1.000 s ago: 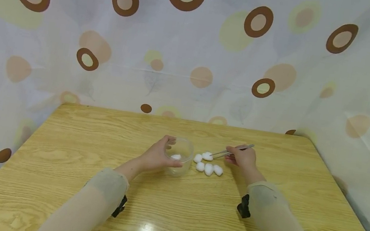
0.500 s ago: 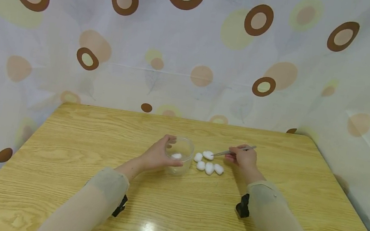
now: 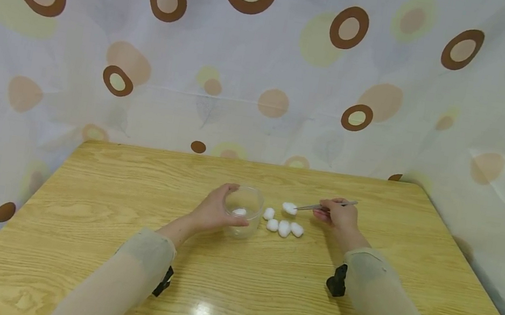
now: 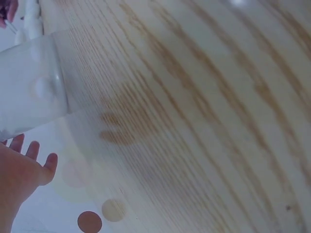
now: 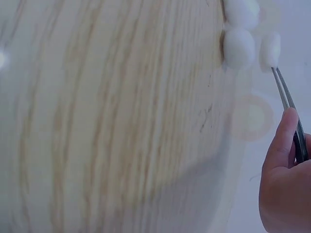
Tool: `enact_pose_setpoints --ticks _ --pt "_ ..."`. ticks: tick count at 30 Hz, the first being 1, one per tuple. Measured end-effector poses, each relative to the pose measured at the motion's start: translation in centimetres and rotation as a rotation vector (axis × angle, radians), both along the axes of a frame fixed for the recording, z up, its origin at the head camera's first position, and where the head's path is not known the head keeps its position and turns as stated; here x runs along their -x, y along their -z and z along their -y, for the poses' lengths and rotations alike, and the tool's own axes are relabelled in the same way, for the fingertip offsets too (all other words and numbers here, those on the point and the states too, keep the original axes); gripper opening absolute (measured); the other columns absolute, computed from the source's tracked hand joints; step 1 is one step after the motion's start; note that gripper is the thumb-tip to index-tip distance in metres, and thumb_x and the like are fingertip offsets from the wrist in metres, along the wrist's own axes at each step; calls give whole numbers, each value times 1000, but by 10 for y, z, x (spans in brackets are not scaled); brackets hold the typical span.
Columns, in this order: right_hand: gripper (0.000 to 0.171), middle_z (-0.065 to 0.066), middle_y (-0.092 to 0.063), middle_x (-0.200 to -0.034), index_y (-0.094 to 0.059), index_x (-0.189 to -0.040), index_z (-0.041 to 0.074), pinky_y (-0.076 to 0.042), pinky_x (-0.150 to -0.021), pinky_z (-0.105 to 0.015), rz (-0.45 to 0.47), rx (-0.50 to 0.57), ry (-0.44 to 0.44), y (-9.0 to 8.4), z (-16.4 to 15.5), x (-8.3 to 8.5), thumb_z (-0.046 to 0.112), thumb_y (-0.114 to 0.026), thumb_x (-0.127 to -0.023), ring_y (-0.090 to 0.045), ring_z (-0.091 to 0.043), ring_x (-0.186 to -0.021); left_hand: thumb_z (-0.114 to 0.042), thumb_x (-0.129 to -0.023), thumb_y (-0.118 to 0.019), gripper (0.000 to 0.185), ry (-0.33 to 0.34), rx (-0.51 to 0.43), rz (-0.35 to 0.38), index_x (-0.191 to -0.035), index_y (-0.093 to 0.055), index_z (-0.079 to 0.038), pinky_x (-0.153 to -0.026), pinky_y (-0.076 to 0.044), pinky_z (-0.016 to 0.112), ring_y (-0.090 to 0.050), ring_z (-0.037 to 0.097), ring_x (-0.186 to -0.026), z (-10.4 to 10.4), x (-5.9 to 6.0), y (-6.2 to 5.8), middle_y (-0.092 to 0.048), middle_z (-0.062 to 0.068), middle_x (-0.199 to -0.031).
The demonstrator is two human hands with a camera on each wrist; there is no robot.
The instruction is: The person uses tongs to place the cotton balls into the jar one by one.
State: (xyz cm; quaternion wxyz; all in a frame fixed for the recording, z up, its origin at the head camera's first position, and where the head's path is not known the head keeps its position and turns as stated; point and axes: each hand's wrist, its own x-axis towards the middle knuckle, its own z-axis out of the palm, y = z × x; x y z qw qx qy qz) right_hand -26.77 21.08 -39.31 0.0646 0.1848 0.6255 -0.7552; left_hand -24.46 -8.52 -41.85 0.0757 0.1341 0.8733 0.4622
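Pinching a pair of metal tweezers point(image 3: 323, 207) between thumb and fingers, the right hand point(image 3: 339, 217) holds one white cotton ball point(image 3: 289, 208) at the tweezer tips, raised just off the wooden table point(image 3: 358, 304) and a little right of the clear plastic cup point(image 3: 243, 211). The right wrist view shows the ball point(image 5: 270, 48) caught at its edge by the closed tips. Judged by look: the ball is very light, soft and compressible, fluffy enough to snag rather than slip, so a gentle squeeze through its middle should carry it; a grip at the very fringe may pull fibres loose and drop it. Four more cotton balls point(image 3: 282, 227) lie loose on the table between cup and right hand, close together, some touching. The left hand point(image 3: 212, 211) is wrapped round the cup's near side, fingers curled on its wall, steadying it upright; one ball point(image 3: 239, 211) already lies inside. The cup looks thin, light and easily tipped.
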Motion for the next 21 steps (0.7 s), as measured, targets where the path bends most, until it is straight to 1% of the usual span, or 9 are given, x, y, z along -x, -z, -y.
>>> enact_pose_setpoints --ticks 2,3,5,9,11,16,21 --pt "11 -3 -60 -62 -41 -90 4 -55 -58 -20 3 12 -6 -1 0 -1 1 -50 -93 -65 -10 -53 -36 -71 -81 97 -14 33 -29 -147 -27 -11 -110 -26 54 -25 34 -139 1 0 0 -31 10 -150" --pt "11 -3 -60 -62 -41 -90 4 -55 -58 -20 5 15 -7 -2 0 -1 1 -50 -93 -65 -10 -53 -37 -70 -81 98 -18 46 -42 -147 -27 -11 -110 -24 55 -23 35 -140 1 -1 0 -30 10 -151" --pt "12 -3 -60 -62 -40 -89 5 -55 -59 -20 10 25 -7 -3 0 -2 1 -51 -93 -66 -10 -54 -38 -71 -80 97 -17 80 -74 -147 -27 -12 -110 -21 58 -21 36 -140 3 0 0 -29 10 -152" --pt "12 -3 -59 -63 -40 -89 5 -55 -60 -20 17 35 0 -7 0 -4 0 -50 -93 -66 -10 -54 -42 -73 -77 89 -4 160 -120 -145 -32 -15 -110 -18 60 -20 37 -140 5 -1 0 -27 10 -153" --pt "12 -3 -58 -64 -40 -89 5 -55 -61 -20 19 30 0 -9 1 -5 1 -50 -93 -66 -10 -55 -44 -74 -76 86 3 185 -126 -144 -34 -17 -110 -17 60 -21 36 -140 5 -1 0 -26 9 -153" --pt "13 -3 -58 -67 -39 -88 6 -55 -63 -20 24 7 -5 -14 1 -6 2 -50 -93 -66 -10 -57 -45 -75 -75 85 7 185 -107 -145 -34 -19 -111 -16 59 -20 35 -140 6 -1 0 -26 7 -153" --pt "16 -3 -58 -70 -36 -87 8 -55 -64 -20 17 28 -11 -19 3 -7 2 -49 -94 -66 -11 -59 -44 -75 -75 84 8 191 -106 -144 -35 -19 -111 -16 59 -20 34 -141 5 -1 -2 -27 7 -152"
